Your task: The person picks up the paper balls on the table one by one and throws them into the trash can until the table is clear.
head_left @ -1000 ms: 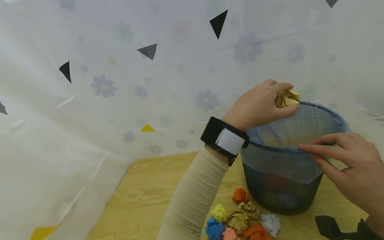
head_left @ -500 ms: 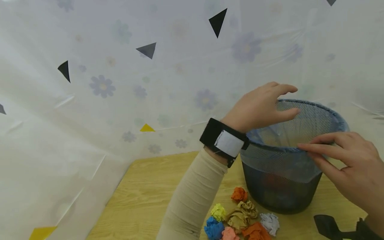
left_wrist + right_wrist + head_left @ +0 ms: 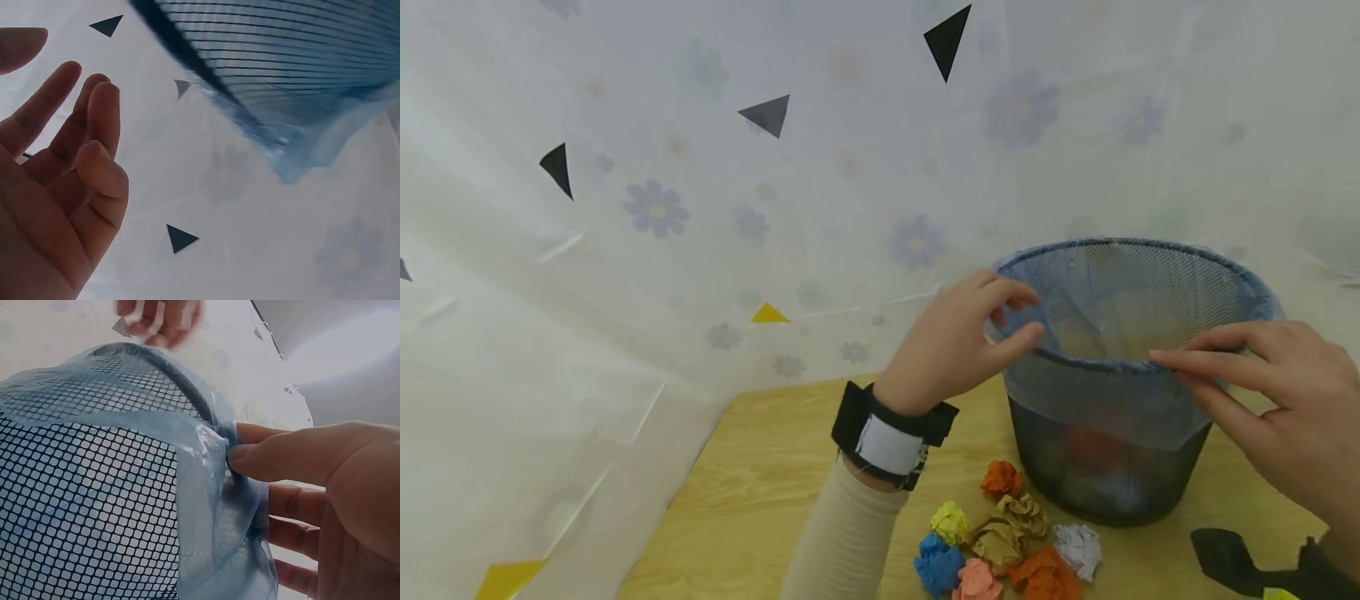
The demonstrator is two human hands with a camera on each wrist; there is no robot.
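A dark mesh wastebasket (image 3: 1108, 475) stands on the wooden table, lined with a translucent blue plastic bag (image 3: 1075, 387) folded over its rim. My right hand (image 3: 1281, 383) pinches the bag-covered near rim between thumb and fingers; the right wrist view shows the thumb (image 3: 275, 456) on the inner side of the rim. My left hand (image 3: 958, 337) is at the left side of the rim, fingers relaxed and holding nothing. In the left wrist view its palm (image 3: 56, 206) is bare, apart from the bag edge. Something reddish shows faintly through the basket wall.
Several crumpled paper balls lie in front of the basket: orange (image 3: 1002, 477), yellow (image 3: 950, 522), blue (image 3: 938, 565), pink (image 3: 977, 581), brown (image 3: 997, 540) and white (image 3: 1078, 550). A black strap-like object (image 3: 1225, 562) shows by the right wrist. A flowered sheet (image 3: 850, 167) hangs behind.
The left hand has let go of a crumpled tan paper ball over the basket, then moved left and down from above the opening. The right hand keeps its pinch on the rim.
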